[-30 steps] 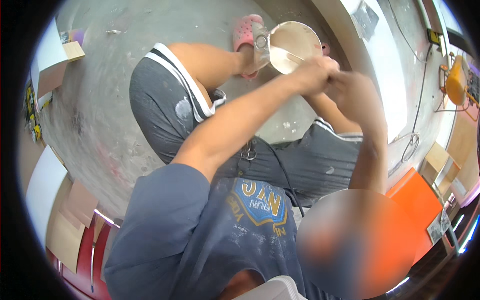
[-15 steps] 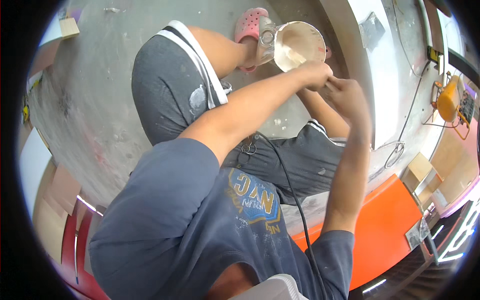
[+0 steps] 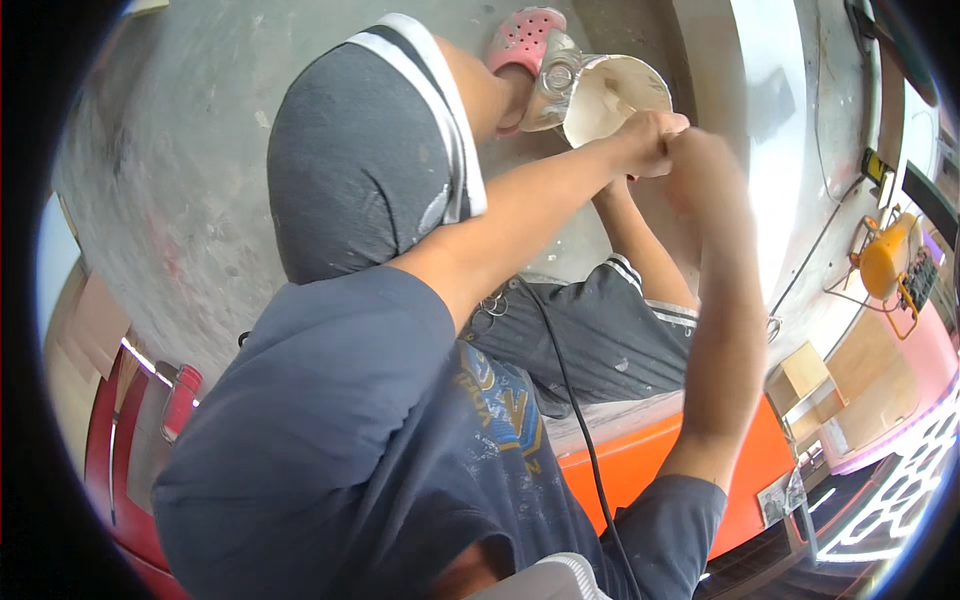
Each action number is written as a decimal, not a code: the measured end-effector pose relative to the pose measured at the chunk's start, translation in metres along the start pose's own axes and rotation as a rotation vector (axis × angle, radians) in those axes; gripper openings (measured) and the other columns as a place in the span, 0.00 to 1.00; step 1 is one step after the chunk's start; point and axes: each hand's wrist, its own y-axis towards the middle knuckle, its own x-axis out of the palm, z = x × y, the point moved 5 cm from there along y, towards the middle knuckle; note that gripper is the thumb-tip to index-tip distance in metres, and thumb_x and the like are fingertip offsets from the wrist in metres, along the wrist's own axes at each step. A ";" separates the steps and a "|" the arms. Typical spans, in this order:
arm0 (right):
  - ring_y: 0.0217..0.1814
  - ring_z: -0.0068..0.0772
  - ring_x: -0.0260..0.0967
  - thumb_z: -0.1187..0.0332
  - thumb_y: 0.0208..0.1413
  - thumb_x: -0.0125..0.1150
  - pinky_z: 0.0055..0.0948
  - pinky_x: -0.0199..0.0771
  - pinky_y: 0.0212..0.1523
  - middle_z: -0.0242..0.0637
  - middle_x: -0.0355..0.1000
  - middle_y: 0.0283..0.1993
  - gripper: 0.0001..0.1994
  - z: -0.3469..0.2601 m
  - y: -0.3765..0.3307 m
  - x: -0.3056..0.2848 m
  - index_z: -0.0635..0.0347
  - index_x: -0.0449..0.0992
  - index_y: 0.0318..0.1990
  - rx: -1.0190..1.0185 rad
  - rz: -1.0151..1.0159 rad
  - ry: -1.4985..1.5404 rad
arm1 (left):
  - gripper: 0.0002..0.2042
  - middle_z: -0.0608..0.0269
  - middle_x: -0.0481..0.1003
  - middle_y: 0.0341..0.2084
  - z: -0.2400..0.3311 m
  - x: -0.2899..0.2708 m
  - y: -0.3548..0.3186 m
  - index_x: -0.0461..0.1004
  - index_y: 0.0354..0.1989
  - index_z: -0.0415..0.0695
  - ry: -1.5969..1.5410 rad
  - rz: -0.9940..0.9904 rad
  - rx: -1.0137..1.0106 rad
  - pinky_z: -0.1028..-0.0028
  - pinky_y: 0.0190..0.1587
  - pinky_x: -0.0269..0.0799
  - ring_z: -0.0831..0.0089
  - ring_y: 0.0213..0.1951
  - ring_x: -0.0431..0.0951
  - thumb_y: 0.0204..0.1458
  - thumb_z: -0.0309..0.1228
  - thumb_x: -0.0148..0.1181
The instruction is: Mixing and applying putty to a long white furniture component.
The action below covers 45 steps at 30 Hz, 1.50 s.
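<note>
My left hand (image 3: 648,143) is closed in a fist at the near rim of a white bucket (image 3: 590,115), its thumb on top. Whatever the fist holds is hidden by the fingers. Close against it, on its right, is my right hand (image 3: 705,170), smeared by motion, so its fingers cannot be made out. Whitish residue coats the bucket's inside, with a pale shape (image 3: 622,103) near the fist. A clear, crumpled-looking plastic piece with a ring pattern (image 3: 557,80) sits against the bucket's left side, beside my foot in a pink clog (image 3: 525,38).
To the right stands a long white panel or ledge (image 3: 775,130). An orange board (image 3: 640,455) lies beside my right thigh. Farther right are a yellow-orange tool or machine (image 3: 888,258) and a wooden box (image 3: 803,375). A black cable (image 3: 570,375) runs down my front.
My view has shifted, so the bucket and legs sit differently in the picture. My right hand has moved up beside the left fist and is more blurred.
</note>
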 end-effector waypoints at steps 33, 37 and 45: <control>0.37 0.47 0.70 0.62 0.41 0.62 0.39 0.68 0.38 0.46 0.72 0.30 0.16 -0.031 -0.110 0.098 0.64 0.72 0.35 0.043 0.580 0.502 | 0.05 0.54 0.75 0.20 -0.002 0.015 -0.070 0.76 0.19 0.45 0.846 -0.653 0.293 0.62 0.31 0.70 0.58 0.25 0.75 0.36 0.30 0.56; 0.41 0.45 0.68 0.64 0.42 0.59 0.40 0.67 0.41 0.46 0.71 0.35 0.18 -0.029 -0.083 0.134 0.63 0.68 0.41 0.094 0.669 0.588 | 0.11 0.56 0.75 0.19 0.004 0.008 -0.069 0.77 0.25 0.48 0.667 -0.791 0.037 0.63 0.32 0.71 0.60 0.27 0.76 0.26 0.29 0.63; 0.38 0.35 0.72 0.70 0.44 0.54 0.29 0.69 0.41 0.47 0.74 0.34 0.13 -0.003 -0.095 0.129 0.70 0.74 0.37 0.235 0.459 1.244 | 0.17 0.55 0.76 0.25 0.026 0.007 -0.071 0.78 0.33 0.50 1.042 -0.803 0.344 0.64 0.33 0.71 0.59 0.27 0.76 0.28 0.31 0.63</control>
